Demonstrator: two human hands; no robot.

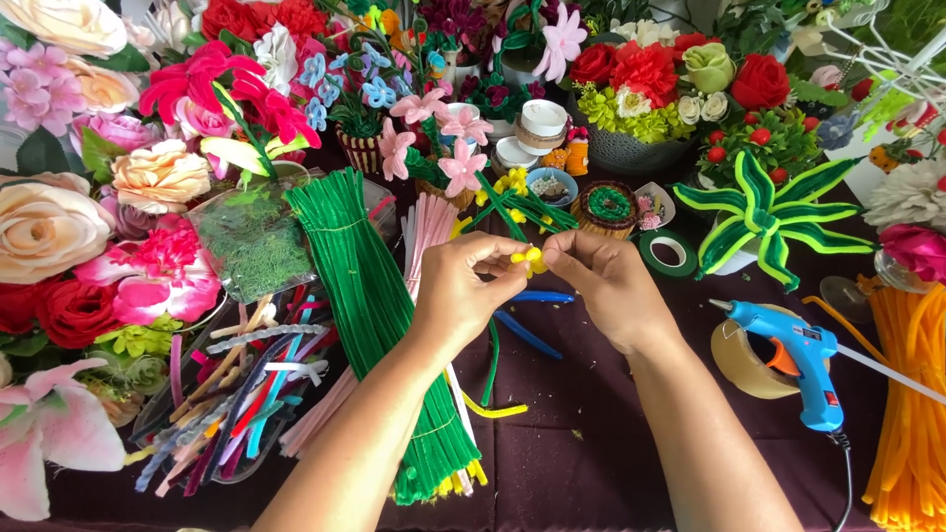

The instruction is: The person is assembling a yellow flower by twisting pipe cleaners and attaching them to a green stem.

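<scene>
The left hand [461, 286] and the right hand [603, 281] meet at the centre of the view, fingertips pinched closed on a small yellow pipe-cleaner flower [532, 259] held between them above the table. A green stem [492, 360] hangs down from the flower behind the left wrist; how it joins the flower is hidden by the fingers.

Directly under the hands lie blue pipe cleaners [527, 335] and a bent yellow pipe cleaner [493, 409]. To the left, a tied bundle of green pipe cleaners [370, 296] lies lengthwise, just beside a bundle of pink pipe cleaners [429, 227]. Further left, a clear tray of mixed-colour pipe cleaners [236, 394] sits near a clear bag of green moss [251, 236].

To the right, a blue hot-glue gun [798, 360] stands against a roll of brown packing tape [739, 360]. A bundle of orange pipe cleaners [907, 394] is cut off by the right edge. A roll of green floral tape [670, 253] lies beyond the right hand, near a green-and-yellow striped pipe-cleaner plant [769, 212].

The work surface is a table covered with a dark maroon cloth [591, 463]. Artificial flowers [89, 197] crowd the left and far edges, many cut off by the frame. No wall or floor is visible. Small containers at the back are too cluttered to identify.
</scene>
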